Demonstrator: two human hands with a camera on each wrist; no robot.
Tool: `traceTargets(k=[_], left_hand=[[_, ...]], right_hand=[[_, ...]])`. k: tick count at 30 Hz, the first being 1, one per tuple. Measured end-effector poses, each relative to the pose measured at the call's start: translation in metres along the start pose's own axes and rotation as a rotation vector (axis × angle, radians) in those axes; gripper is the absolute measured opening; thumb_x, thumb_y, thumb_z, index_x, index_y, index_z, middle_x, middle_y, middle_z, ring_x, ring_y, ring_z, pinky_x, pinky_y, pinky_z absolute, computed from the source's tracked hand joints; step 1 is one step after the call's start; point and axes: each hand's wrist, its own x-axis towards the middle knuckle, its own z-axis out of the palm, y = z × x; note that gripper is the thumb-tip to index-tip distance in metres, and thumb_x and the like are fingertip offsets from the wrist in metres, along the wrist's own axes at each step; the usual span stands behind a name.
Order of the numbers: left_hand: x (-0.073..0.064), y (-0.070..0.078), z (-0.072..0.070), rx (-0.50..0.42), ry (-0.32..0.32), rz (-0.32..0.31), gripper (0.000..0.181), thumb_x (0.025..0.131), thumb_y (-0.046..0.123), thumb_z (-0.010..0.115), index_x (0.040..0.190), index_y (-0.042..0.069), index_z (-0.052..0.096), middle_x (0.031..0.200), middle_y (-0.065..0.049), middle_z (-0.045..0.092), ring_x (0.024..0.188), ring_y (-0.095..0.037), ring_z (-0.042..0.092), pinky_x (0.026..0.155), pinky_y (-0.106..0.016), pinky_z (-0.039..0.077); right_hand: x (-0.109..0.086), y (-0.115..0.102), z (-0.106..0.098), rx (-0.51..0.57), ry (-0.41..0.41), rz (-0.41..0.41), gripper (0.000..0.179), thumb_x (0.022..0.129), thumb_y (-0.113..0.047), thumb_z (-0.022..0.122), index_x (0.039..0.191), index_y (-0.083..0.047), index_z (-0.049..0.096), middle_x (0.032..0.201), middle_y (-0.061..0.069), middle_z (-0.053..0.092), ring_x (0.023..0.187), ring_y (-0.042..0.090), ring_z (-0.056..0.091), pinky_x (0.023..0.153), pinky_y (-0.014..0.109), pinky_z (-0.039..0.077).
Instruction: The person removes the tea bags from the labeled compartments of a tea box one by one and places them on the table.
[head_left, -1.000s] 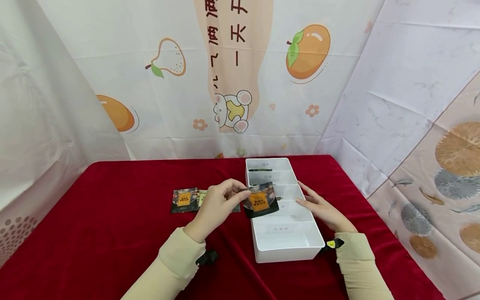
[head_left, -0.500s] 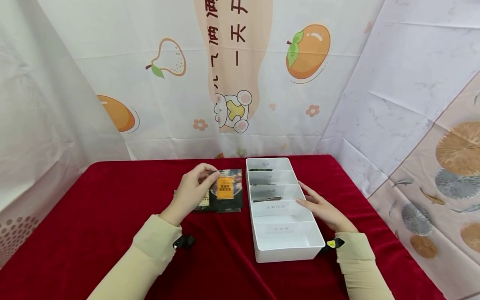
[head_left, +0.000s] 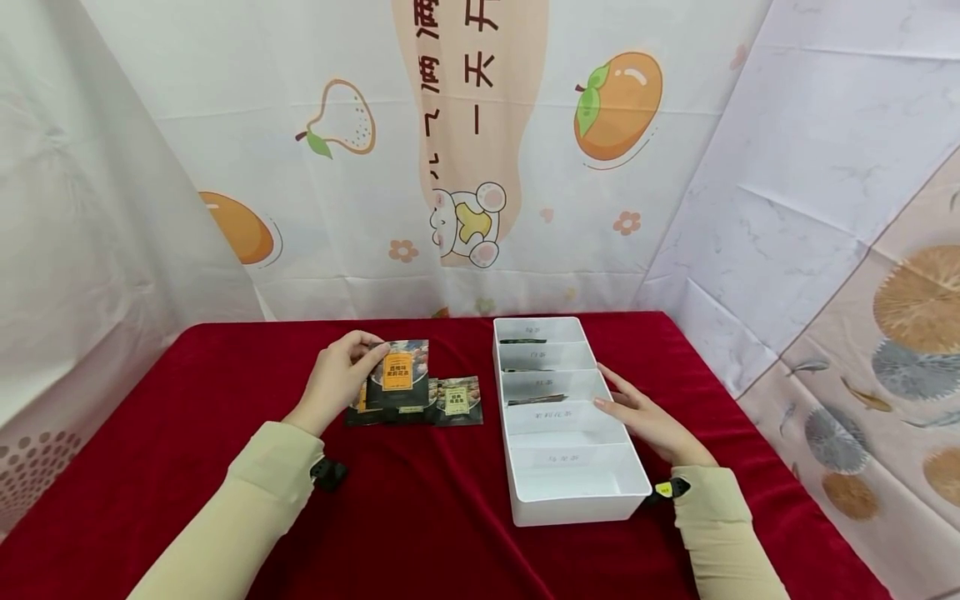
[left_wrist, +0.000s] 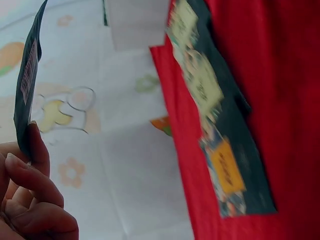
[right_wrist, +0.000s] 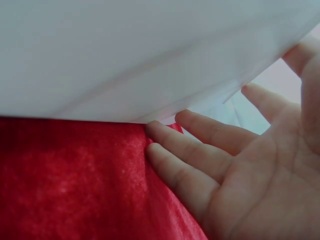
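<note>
My left hand (head_left: 330, 379) pinches a dark tea sachet (head_left: 399, 375) with an orange label by its edge. In the left wrist view this sachet (left_wrist: 27, 85) stands nearly edge-on, raised off the cloth. Below it a row of flat sachets lies on the table: one with an orange label (left_wrist: 227, 167), one with a pale green label (left_wrist: 205, 85), and a green-labelled sachet (head_left: 458, 402) at the right end. The held sachet partly hides this row in the head view. My right hand (head_left: 652, 421) rests its extended fingers against the right wall of a white divided box (head_left: 581, 510).
Dark sachets (head_left: 536, 400) stand in the box's three far compartments; paper labels with writing mark the dividers. Red cloth (head_left: 405, 533) covers the table. A printed curtain (head_left: 330, 217) hangs behind the far edge, with more sheets on both sides.
My left hand has carried the orange-labelled sachet leftward from above the box to over the row of sachets, uncovering the green-labelled one. The right hand and box have stayed in place.
</note>
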Motion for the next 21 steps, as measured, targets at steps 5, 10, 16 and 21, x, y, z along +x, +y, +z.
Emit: traceTargets(k=[5, 10, 16, 21], left_hand=[[0.003, -0.014, -0.004, 0.004, -0.020, -0.054, 0.042, 0.101, 0.040, 0.056, 0.122, 0.004, 0.060, 0.107, -0.018, 0.072, 0.066, -0.021, 0.059, 0.059, -0.030, 0.049], [0.005, -0.026, -0.009, 0.062, -0.006, -0.079, 0.044, 0.100, 0.041, 0.056, 0.122, 0.002, 0.061, 0.105, -0.019, 0.072, 0.075, -0.022, 0.061, 0.065, -0.029, 0.048], [0.006, -0.042, -0.014, 0.126, -0.002, -0.129, 0.049, 0.100, 0.046, 0.056, 0.121, 0.002, 0.061, 0.112, -0.021, 0.069, 0.094, -0.029, 0.064, 0.071, -0.031, 0.048], [0.004, -0.054, -0.019, 0.181, -0.012, -0.171, 0.051, 0.100, 0.048, 0.055, 0.121, 0.001, 0.060, 0.115, -0.023, 0.068, 0.096, -0.032, 0.064, 0.073, -0.037, 0.050]], right_hand=[[0.000, 0.000, 0.000, -0.007, 0.005, 0.010, 0.075, 0.101, -0.029, 0.057, 0.161, -0.024, 0.012, 0.149, 0.030, 0.039, 0.112, 0.024, 0.064, 0.091, 0.038, 0.052], [0.001, 0.001, 0.000, -0.001, -0.002, 0.001, 0.074, 0.101, -0.028, 0.057, 0.161, -0.025, 0.012, 0.148, 0.030, 0.040, 0.111, 0.023, 0.064, 0.090, 0.038, 0.052], [0.001, 0.001, 0.000, 0.009, -0.006, -0.012, 0.073, 0.102, -0.027, 0.056, 0.161, -0.024, 0.012, 0.148, 0.030, 0.041, 0.110, 0.021, 0.065, 0.089, 0.037, 0.053], [0.001, 0.002, 0.000, 0.012, -0.004, -0.011, 0.073, 0.102, -0.027, 0.056, 0.161, -0.024, 0.013, 0.148, 0.030, 0.041, 0.110, 0.022, 0.065, 0.089, 0.037, 0.053]])
